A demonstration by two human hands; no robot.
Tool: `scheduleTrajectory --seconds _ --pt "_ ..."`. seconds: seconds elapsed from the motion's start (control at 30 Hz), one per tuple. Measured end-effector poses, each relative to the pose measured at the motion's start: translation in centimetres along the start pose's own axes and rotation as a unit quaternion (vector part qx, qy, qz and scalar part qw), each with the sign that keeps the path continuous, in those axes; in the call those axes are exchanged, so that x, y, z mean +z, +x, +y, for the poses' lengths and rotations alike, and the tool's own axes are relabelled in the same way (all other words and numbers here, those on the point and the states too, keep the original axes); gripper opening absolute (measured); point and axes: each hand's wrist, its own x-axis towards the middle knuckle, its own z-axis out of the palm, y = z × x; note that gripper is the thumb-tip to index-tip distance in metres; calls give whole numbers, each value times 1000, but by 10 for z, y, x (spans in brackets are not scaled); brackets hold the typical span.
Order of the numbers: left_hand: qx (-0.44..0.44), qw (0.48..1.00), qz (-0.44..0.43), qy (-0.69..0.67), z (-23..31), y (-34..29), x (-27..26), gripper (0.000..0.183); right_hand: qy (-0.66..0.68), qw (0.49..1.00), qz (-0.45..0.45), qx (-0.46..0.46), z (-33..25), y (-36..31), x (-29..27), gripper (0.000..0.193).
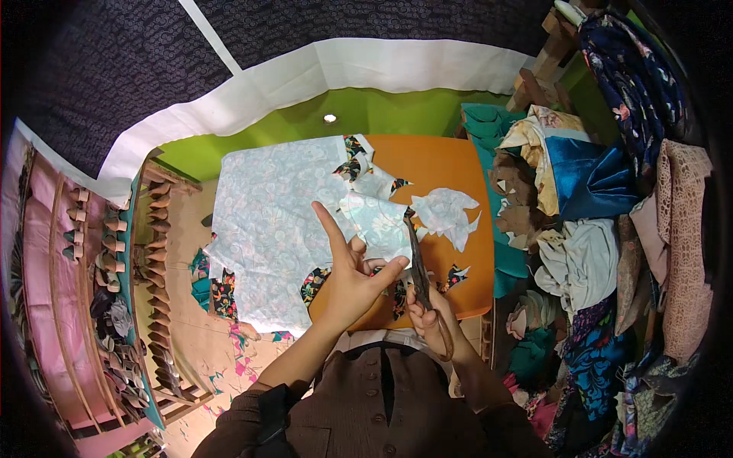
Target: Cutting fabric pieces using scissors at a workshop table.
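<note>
My left hand (357, 281) is over the table, index finger and thumb stretched out. Its other fingers curl against a cut piece of fabric (379, 223), pale side up with a dark floral print showing at the edges. In my right hand (429, 314) is a pair of dark metal scissors (418, 263), blades pointing away from me. Their tips reach the right edge of that piece. To the left lies a large pale-backed fabric sheet (263, 221), its dark floral face showing at the corners. Another pale offcut (447, 216) rests right of the scissors.
The fabrics lie on an orange table (458, 164). Folded and heaped cloths (584, 252) crowd the right side. Racks of shoe forms (158, 267) stand on the left. Fabric scraps (243, 351) litter the floor, and a dark curtain with a white border (366, 65) hangs beyond the table.
</note>
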Motion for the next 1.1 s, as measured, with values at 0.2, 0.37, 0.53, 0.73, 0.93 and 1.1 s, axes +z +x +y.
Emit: scheduleTrajectory --seconds 0.2,0.37,0.53,0.73,0.93,1.1 --pt "24 1000 -15 7 -1 0 2 110 4 999 1 -46 -3 0 1 67" --pt "16 1000 -25 8 2 0 3 110 13 999 25 -29 -4 0 3 73" --pt "8 999 -27 -14 4 -1 3 111 -4 1000 -9 -8 4 -3 -3 74" --pt "17 999 -35 28 -8 -3 0 114 67 995 -36 -59 5 -4 -5 58" --pt "22 999 -39 30 -12 -4 0 115 69 996 -24 -51 4 -2 -3 62" --pt "23 999 -38 29 -7 -3 0 114 31 998 -26 -49 4 -5 -5 64"
